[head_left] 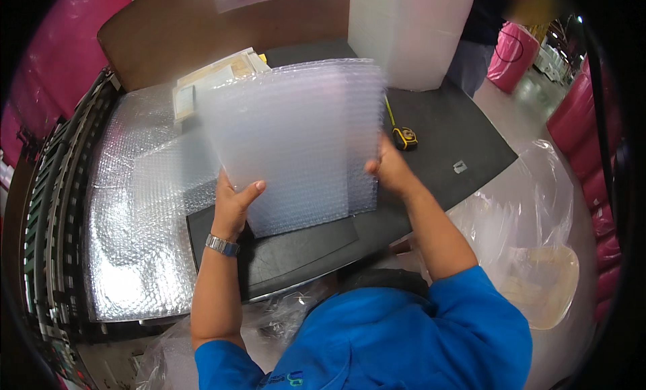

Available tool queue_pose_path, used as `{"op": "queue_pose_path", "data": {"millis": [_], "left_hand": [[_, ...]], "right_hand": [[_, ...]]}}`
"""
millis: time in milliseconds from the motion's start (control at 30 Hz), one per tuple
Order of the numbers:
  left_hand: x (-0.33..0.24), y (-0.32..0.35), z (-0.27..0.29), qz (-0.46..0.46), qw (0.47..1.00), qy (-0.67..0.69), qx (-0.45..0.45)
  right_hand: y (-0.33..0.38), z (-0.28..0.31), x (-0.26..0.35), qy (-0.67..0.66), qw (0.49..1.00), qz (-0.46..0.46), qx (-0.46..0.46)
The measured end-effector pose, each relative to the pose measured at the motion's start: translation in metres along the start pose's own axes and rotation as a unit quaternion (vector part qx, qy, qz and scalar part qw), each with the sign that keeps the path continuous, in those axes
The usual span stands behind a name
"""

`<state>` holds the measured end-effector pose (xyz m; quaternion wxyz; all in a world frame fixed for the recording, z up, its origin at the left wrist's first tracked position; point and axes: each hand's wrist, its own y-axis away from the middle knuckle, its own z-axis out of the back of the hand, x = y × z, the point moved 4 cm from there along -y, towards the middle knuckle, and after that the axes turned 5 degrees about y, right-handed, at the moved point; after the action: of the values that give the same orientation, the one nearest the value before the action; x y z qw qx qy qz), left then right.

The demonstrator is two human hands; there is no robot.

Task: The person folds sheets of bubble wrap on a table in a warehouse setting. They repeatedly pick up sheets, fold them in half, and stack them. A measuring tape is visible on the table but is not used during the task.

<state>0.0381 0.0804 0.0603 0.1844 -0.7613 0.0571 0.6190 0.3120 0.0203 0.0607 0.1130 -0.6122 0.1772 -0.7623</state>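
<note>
A stack of clear bubble wrap sheets or bags (296, 148) is held up between my two hands, tilted over the dark table mat (444, 134). My left hand (232, 205) grips its left edge, thumb on the front face and fingers behind. At the right edge, my right hand (389, 166) closes on the stack in the same way, a little blurred. The stack's lower edge is at or just above the mat; I cannot tell whether it touches. Just right of my right hand lies a yellow and black tape measure (404, 138) with some tape pulled out.
More bubble wrap (128, 208) covers the table's left side beside a roller rack (50, 208). Papers (219, 77) lie behind the stack. A tall white foam roll (407, 37) stands at the back, near another person (471, 43). Pink rolls and clear plastic bags (525, 215) are at the right.
</note>
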Motion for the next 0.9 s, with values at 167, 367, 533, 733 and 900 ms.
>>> {"op": "queue_pose_path", "data": {"millis": [167, 367, 533, 733, 900], "left_hand": [[0.021, -0.004, 0.009, 0.084, 0.996, 0.013, -0.008], [0.03, -0.008, 0.013, 0.077, 0.99, -0.119, 0.002], [0.029, -0.006, 0.015, 0.074, 0.979, -0.192, 0.002], [0.028, -0.005, 0.018, 0.108, 0.971, -0.206, 0.051], [0.032, -0.005, 0.023, 0.131, 0.971, -0.194, 0.056]], "right_hand": [[-0.01, 0.096, -0.036, 0.53, 0.805, -0.199, -0.176], [0.0, 0.115, -0.07, 0.471, 0.844, -0.25, -0.063], [-0.002, 0.098, -0.04, 0.486, 0.854, -0.183, 0.004], [0.009, 0.112, -0.018, 0.29, 0.927, -0.236, -0.03], [0.011, 0.094, 0.004, 0.45, 0.886, -0.074, 0.077]]}}
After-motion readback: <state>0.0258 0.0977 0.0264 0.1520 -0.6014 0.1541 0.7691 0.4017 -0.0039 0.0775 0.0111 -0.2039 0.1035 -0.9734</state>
